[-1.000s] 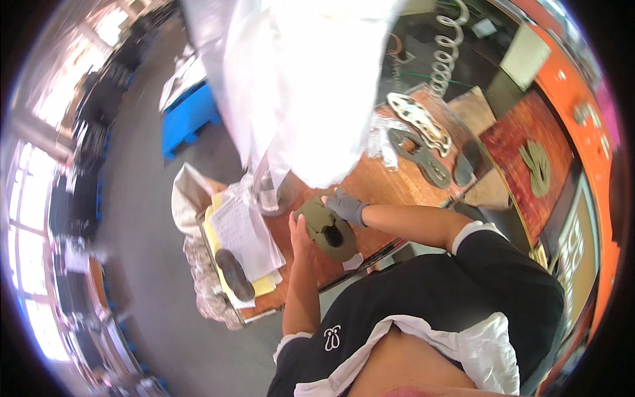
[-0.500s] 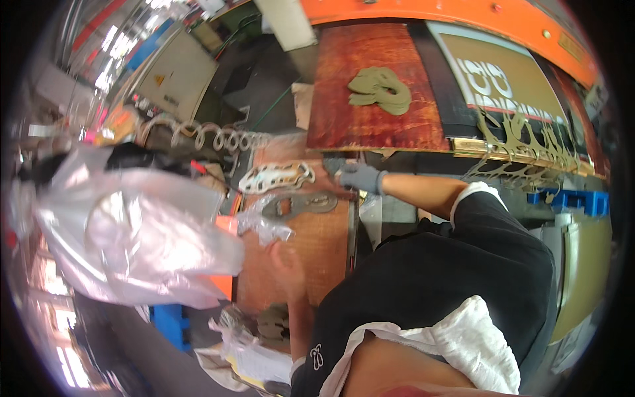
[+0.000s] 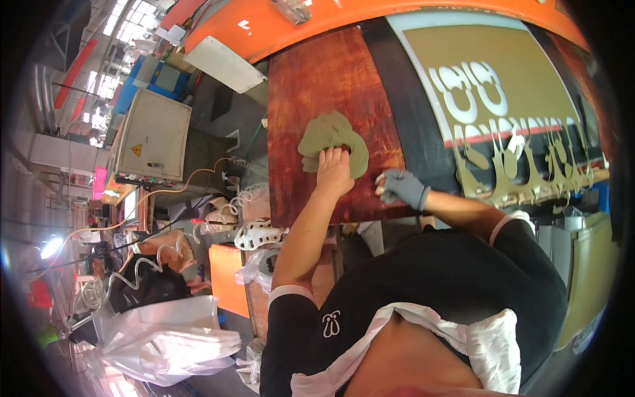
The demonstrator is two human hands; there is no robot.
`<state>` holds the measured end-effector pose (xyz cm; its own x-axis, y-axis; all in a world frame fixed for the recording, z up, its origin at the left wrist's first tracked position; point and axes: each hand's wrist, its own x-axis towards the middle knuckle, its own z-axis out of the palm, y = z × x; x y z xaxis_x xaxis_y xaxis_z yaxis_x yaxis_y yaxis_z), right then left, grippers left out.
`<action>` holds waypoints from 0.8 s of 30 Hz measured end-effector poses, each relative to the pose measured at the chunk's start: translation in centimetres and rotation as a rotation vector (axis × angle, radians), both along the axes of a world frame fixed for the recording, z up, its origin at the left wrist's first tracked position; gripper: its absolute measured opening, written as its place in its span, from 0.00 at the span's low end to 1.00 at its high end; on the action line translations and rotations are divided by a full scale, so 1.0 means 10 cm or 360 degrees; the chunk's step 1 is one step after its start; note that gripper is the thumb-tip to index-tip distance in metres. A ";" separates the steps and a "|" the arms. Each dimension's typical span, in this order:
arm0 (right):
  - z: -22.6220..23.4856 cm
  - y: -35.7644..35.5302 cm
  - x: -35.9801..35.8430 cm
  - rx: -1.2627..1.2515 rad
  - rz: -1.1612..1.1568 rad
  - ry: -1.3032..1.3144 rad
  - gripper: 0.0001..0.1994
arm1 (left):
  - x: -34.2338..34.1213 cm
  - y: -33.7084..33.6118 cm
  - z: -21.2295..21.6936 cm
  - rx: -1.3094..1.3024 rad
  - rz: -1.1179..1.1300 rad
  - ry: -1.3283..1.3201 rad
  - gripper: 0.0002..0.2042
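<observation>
A loose pile of olive-coloured flat cut-out pieces (image 3: 331, 135) with rounded outlines lies on a worn reddish-brown board (image 3: 334, 73). My left hand (image 3: 335, 171), bare, reaches over the pile's near edge, its fingers close together and hooked round the rims of several pieces. To the right, my right hand (image 3: 403, 188) wears a grey glove with bare fingertips. It hovers by the board's near right edge, fingers bent and slightly apart, with nothing seen in them.
An olive sheet (image 3: 489, 53) with cut-out openings lies on a white panel to the right, its leftover strips (image 3: 522, 175) hanging in front. An orange machine beam (image 3: 370, 10) spans the back. At left stand a grey cabinet (image 3: 155, 135), a white perforated template (image 3: 261, 235) and clear plastic bags (image 3: 165, 341).
My view has swung toward the board. My left hand has gone from beside the small wooden table up onto the olive pile. My right hand has left the template area for the board's edge.
</observation>
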<state>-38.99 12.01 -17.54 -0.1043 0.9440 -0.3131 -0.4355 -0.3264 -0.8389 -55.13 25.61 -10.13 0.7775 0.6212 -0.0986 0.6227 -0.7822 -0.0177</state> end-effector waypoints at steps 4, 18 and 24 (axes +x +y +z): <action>0.10 -0.05 0.01 -0.0058 0.0066 0.0178 0.09 | 0.08 0.15 -0.01 -0.0176 -0.0160 0.0018 0.20; 0.11 -0.24 0.03 -0.0307 -0.0112 0.0286 0.09 | -0.02 -0.14 -0.11 -0.0139 -0.0393 0.0069 0.23; 0.38 -0.23 -0.04 0.0002 0.0017 0.0282 0.19 | -0.13 -0.55 0.17 -0.0711 -0.0129 -0.0313 0.20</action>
